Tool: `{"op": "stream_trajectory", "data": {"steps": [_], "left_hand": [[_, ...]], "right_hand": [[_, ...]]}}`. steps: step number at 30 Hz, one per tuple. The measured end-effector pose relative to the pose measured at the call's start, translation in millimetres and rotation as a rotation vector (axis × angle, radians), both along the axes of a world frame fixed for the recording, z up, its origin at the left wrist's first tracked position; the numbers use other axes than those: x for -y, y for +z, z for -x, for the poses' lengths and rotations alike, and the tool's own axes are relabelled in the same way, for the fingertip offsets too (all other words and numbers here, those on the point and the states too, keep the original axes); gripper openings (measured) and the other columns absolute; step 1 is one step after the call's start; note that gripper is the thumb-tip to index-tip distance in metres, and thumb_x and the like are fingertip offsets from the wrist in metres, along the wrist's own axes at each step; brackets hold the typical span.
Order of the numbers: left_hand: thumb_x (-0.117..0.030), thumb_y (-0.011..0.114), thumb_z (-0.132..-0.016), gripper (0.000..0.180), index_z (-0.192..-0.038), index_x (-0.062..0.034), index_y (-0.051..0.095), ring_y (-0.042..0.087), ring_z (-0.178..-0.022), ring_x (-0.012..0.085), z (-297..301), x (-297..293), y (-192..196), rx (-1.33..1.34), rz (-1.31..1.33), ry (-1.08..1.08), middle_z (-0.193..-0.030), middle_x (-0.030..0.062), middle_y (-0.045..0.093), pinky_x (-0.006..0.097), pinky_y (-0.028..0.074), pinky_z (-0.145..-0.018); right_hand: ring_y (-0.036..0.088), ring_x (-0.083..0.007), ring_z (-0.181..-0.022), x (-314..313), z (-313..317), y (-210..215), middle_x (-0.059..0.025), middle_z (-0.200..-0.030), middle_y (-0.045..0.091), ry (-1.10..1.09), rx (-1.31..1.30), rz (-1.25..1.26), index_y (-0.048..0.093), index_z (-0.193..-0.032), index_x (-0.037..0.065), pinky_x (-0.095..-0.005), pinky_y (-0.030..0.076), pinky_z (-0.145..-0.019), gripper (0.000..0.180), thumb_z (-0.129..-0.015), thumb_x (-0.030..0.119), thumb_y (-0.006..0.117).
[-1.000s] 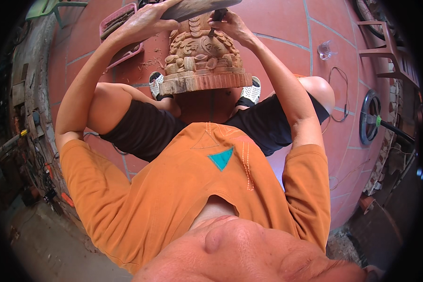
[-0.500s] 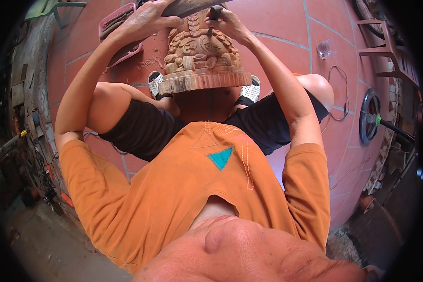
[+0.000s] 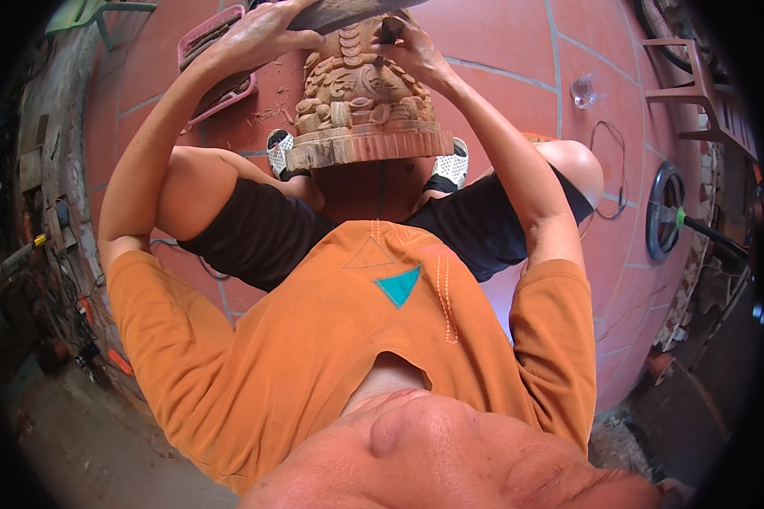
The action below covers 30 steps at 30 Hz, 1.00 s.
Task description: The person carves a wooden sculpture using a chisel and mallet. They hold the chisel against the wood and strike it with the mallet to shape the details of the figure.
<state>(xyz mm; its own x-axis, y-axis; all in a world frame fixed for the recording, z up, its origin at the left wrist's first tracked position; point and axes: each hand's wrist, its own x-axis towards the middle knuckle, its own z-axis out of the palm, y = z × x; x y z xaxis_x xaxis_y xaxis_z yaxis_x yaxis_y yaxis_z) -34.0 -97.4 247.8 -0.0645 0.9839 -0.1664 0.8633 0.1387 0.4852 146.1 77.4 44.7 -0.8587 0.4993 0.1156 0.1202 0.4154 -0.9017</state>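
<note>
A carved wooden figure (image 3: pixel 365 106) with coin and scroll relief stands upright on its rough round base between my feet. At the top edge, my left hand (image 3: pixel 259 41) is closed around a thick grey-brown wooden club (image 3: pixel 352 10), which extends rightward over the carving. My right hand (image 3: pixel 413 53) pinches a dark-handled chisel (image 3: pixel 390 32) beside the upper right of the figure. The chisel's lower end is close to the wood; I cannot tell whether it touches. The figure's upper part is partly hidden by the club and cut off by the picture's edge.
A pink basket (image 3: pixel 248 88) of long tools stands left of the carving, with wood shavings (image 3: pixel 272 113) on the tiles. To the right are a clear glass (image 3: pixel 583 91), a cord (image 3: pixel 624 174), a brown plastic chair (image 3: pixel 696 93) and a round black stand base (image 3: pixel 666 210).
My right hand and the chisel have shifted slightly, with the fingers a little lower. My left hand and the club are nearly where they were. The carving has not moved.
</note>
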Motion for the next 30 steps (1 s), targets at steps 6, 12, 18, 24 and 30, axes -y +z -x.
{"op": "stream_trajectory", "data": {"steps": [6, 12, 18, 24, 30], "left_hand": [[-0.026, 0.071, -0.085, 0.077, -0.149, -0.0005, 0.038, 0.061, -0.120, 0.0385, 9.7, 4.2, -10.4, 0.030, -0.034, -0.009, -0.128, 0.0300, 0.061, 0.044, 0.046, -0.102], [-0.025, 0.071, -0.085, 0.076, -0.149, 0.0000, 0.039, 0.060, -0.121, 0.0378, 12.4, 8.3, -8.0, -0.006, -0.105, -0.008, -0.129, 0.0294, 0.061, 0.043, 0.046, -0.102], [-0.023, 0.072, -0.084, 0.075, -0.149, -0.0025, 0.040, 0.062, -0.118, 0.0362, 5.6, 8.6, 10.5, 0.066, -0.087, 0.088, -0.128, 0.0278, 0.063, 0.042, 0.046, -0.102], [-0.023, 0.073, -0.085, 0.075, -0.149, -0.0033, 0.040, 0.063, -0.118, 0.0342, 5.3, 9.4, 9.6, 0.107, -0.136, 0.068, -0.127, 0.0273, 0.063, 0.041, 0.046, -0.102], [-0.025, 0.073, -0.085, 0.075, -0.149, -0.0027, 0.040, 0.062, -0.118, 0.0345, 8.3, 10.0, -0.9, 0.057, -0.100, 0.040, -0.127, 0.0278, 0.063, 0.041, 0.047, -0.102]], "right_hand": [[0.070, -0.0190, -0.093, 2.2, 2.2, 5.1, -0.0103, -0.101, 0.073, 0.007, -0.049, 0.012, 0.066, -0.109, 0.003, -0.0334, 0.054, -0.086, 0.025, -0.090, 0.016, 0.072], [0.071, -0.0204, -0.098, 4.0, 1.1, 17.8, -0.0117, -0.103, 0.073, 0.031, 0.016, -0.003, 0.061, -0.115, 0.002, -0.0363, 0.057, -0.087, 0.031, -0.091, 0.017, 0.073], [0.063, -0.0161, -0.084, 1.8, -2.4, 63.9, -0.0084, -0.091, 0.066, -0.099, -0.037, 0.131, 0.061, -0.109, 0.001, -0.0360, 0.053, -0.075, 0.027, -0.089, 0.014, 0.072], [0.068, -0.0265, -0.088, 0.2, -4.9, 22.5, -0.0192, -0.097, 0.068, -0.180, -0.002, -0.099, 0.056, -0.122, 0.005, -0.0418, 0.052, -0.079, 0.038, -0.088, 0.015, 0.071], [0.068, -0.0371, -0.089, 9.5, -4.5, 34.2, -0.0240, -0.097, 0.068, -0.222, 0.087, -0.072, 0.053, -0.127, 0.008, -0.0456, 0.052, -0.079, 0.044, -0.087, 0.012, 0.071]]}}
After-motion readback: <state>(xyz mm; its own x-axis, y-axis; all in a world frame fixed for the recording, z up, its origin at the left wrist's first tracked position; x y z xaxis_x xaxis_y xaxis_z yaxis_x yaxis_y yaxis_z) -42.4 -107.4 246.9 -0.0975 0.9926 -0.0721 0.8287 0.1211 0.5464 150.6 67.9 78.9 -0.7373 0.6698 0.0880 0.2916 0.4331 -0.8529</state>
